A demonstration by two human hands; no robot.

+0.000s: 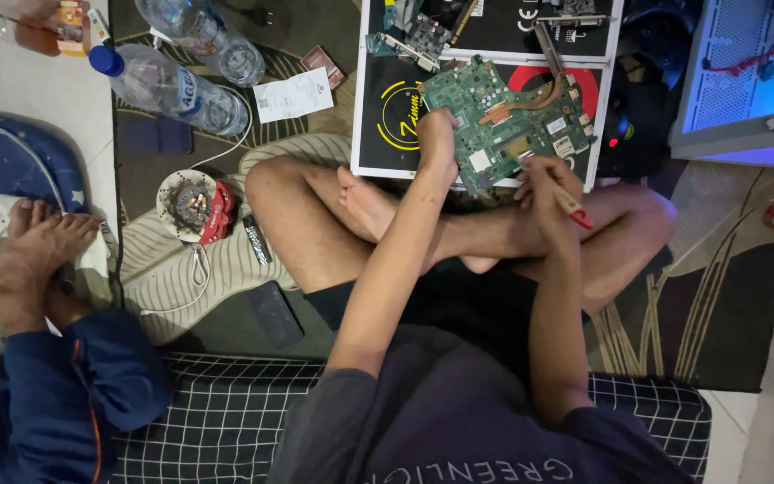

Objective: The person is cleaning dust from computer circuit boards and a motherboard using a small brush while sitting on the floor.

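A green circuit board (pixel 517 121) with a copper heat pipe lies tilted on a black-and-white box (pixel 387 134) in front of my crossed legs. My left hand (pixel 438 142) grips the board's left edge. My right hand (pixel 544 184) is closed around a small red-handled screwdriver (pixel 573 209), its tip at the board's lower right edge. A smaller expansion card (pixel 418 40) lies on the box farther away.
Two plastic water bottles (pixel 181 85) lie at the upper left beside a paper receipt (pixel 293 94). A round ashtray (pixel 192 204), a white cable and a dark phone (pixel 275 314) sit on the mat. Another person's feet (pixel 29 255) rest at the left. A lit computer case (pixel 750 81) stands at the right.
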